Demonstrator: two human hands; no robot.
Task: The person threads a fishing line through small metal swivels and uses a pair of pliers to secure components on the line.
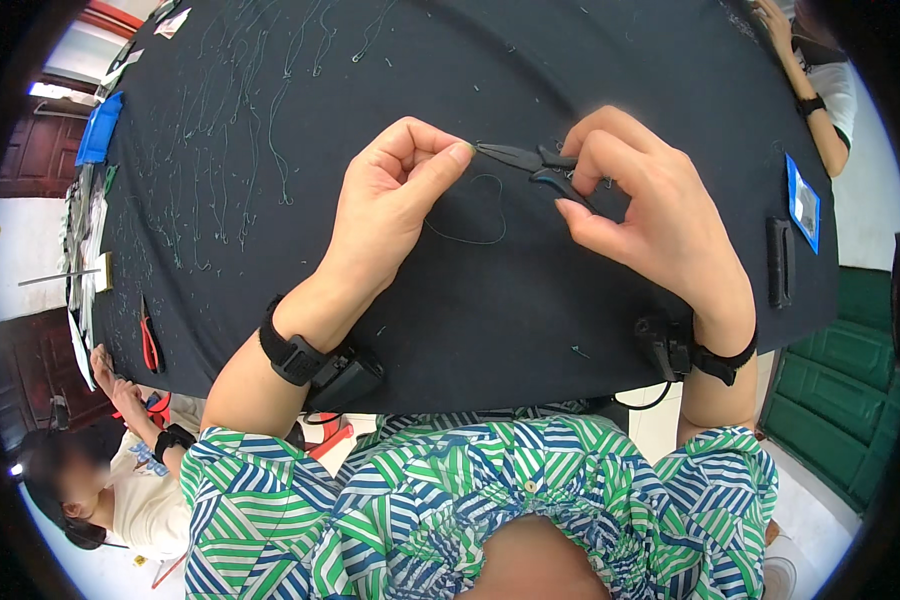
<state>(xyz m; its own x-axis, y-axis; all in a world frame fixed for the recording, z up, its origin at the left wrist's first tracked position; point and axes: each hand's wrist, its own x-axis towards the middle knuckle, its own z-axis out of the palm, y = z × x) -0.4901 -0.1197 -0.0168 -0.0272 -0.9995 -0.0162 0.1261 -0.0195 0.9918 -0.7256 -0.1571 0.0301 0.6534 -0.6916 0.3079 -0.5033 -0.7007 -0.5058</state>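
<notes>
My right hand (650, 190) is closed around the dark handles of a pair of needle-nose pliers (510, 155), whose slim jaws point left. The jaw tips meet the thumb and forefinger of my left hand (395, 190), which are pinched together. A thin dark green line (503, 225) comes from my left hand and hangs in a loose loop over the black cloth (450, 330). Whatever tiny piece sits between the fingertips and the jaws is too small to make out.
Several green lines (270, 130) with small hook-like ends lie on the cloth at the far left. Red-handled pliers (150, 345) rest near the left edge. A blue packet (803, 205) and a black oblong case (780, 262) lie at the right. Other people sit at left and far right.
</notes>
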